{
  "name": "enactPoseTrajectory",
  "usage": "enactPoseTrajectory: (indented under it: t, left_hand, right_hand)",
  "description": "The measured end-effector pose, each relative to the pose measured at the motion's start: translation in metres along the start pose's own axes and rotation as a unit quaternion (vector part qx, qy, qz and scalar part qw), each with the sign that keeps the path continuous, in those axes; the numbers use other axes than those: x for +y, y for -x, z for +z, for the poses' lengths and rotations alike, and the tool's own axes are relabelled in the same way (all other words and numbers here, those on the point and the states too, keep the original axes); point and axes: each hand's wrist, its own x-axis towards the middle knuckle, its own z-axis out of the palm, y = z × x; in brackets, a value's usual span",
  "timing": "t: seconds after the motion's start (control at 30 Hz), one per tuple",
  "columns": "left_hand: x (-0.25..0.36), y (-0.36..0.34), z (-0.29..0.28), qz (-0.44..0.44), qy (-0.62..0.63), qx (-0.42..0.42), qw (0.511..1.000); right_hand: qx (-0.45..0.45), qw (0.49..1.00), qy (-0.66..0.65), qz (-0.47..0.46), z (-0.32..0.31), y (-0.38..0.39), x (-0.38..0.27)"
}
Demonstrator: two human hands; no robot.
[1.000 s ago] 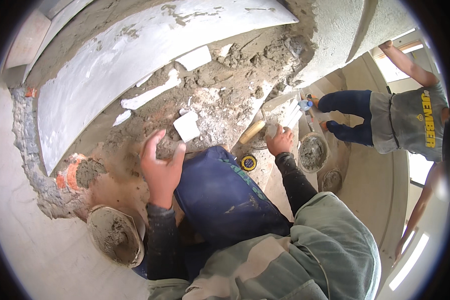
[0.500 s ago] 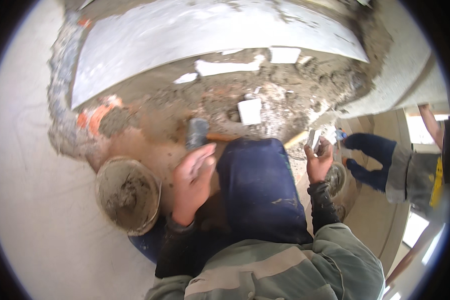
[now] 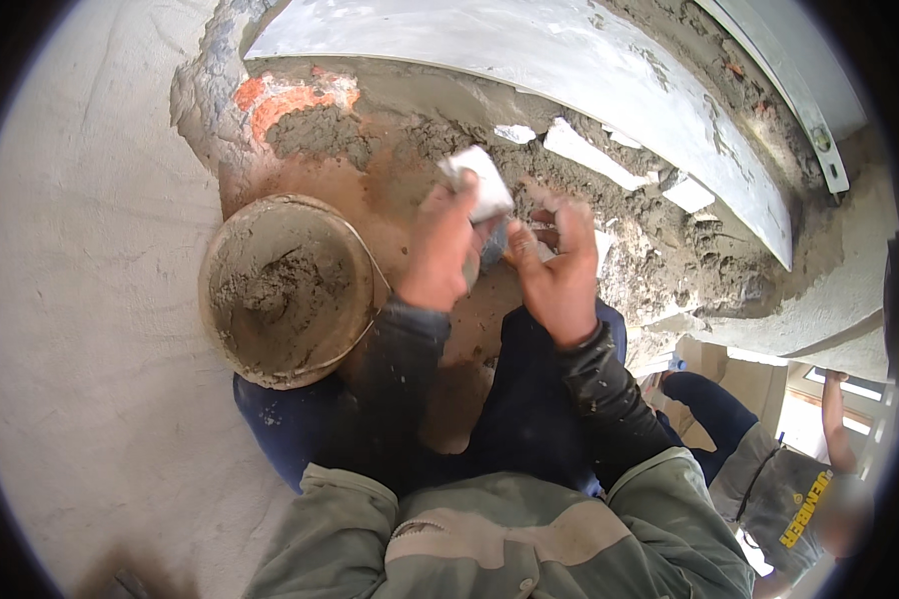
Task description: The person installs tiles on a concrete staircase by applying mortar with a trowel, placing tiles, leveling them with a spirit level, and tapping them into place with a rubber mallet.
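My left hand [image 3: 438,245] is closed round a small white block, apparently a broken piece of tile [image 3: 484,186], lifted above the mortar bed. Motion blurs the fingers slightly. Close beside it, my right hand [image 3: 561,280] has its thumb and curled fingers apart, the thumb near the block's lower edge; no held thing shows plainly in it. Behind the hands, the grey head of a hammer [image 3: 491,248] is partly hidden. Another white piece [image 3: 603,250] lies past my right fingers, mostly covered.
A bucket of wet mortar [image 3: 290,285] stands at my left. Across the far side runs a long pale slab [image 3: 529,45], with white fragments [image 3: 591,155] along its near edge. A metal level [image 3: 819,140] lies beyond. A co-worker [image 3: 769,479] is at the right.
The white piece has passed from my right hand to my left. Both hands have come together, and the view has turned, bringing the bucket nearer the middle and the level into sight.
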Motion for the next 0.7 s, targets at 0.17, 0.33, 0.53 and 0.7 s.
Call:
enactPoseTrajectory:
  t: [0.17,0.33,0.53,0.7]
  left_hand:
    - [0.026,-0.083,0.005,0.058,-0.011,0.146,0.987]
    - [0.024,-0.132,-0.002,0.128,0.100,0.095,0.982]
    - [0.012,-0.149,-0.007,0.090,-0.012,0.133,0.987]
    - [0.005,-0.189,-0.067,0.258,-0.332,0.141,0.896]
  right_hand:
    - [-0.110,0.986,0.103,0.065,0.005,-0.004,0.048]
    - [-0.195,0.968,0.113,0.108,0.003,-0.003,0.043]
    - [-0.229,0.961,0.110,0.106,-0.002,-0.006,0.053]
    - [-0.288,0.947,0.088,0.114,0.005,-0.009,0.036]
